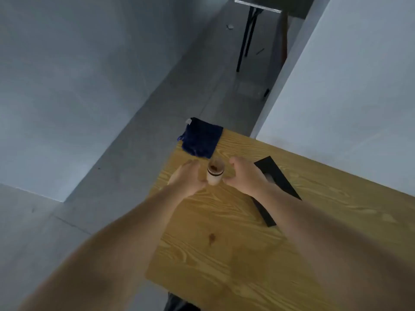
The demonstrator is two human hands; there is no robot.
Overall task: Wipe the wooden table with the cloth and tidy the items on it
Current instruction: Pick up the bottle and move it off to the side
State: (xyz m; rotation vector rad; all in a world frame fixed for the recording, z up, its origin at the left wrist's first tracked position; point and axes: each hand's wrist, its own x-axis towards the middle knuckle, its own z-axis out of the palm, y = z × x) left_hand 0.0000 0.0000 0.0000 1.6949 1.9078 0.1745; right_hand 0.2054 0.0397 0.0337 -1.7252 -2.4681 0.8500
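Observation:
A small pale cup point(215, 172) with a dark band and brown residue inside stands on the wooden table point(247, 232). My left hand point(187, 179) is just left of the cup, fingers apart, its thumb near the cup's base. My right hand point(246, 177) is just right of it, also open, thumb tip close to the base. Neither hand clearly grips the cup. A folded dark blue cloth point(201, 139) lies at the table's far corner, partly over the edge. A brown spot point(211, 237) marks the tabletop nearer to me.
A black angled flat object point(277, 176) lies on the table under and beyond my right forearm. A white wall point(348, 86) borders the table on the right. Grey floor point(89, 108) lies to the left. Black table legs point(247, 37) stand far behind.

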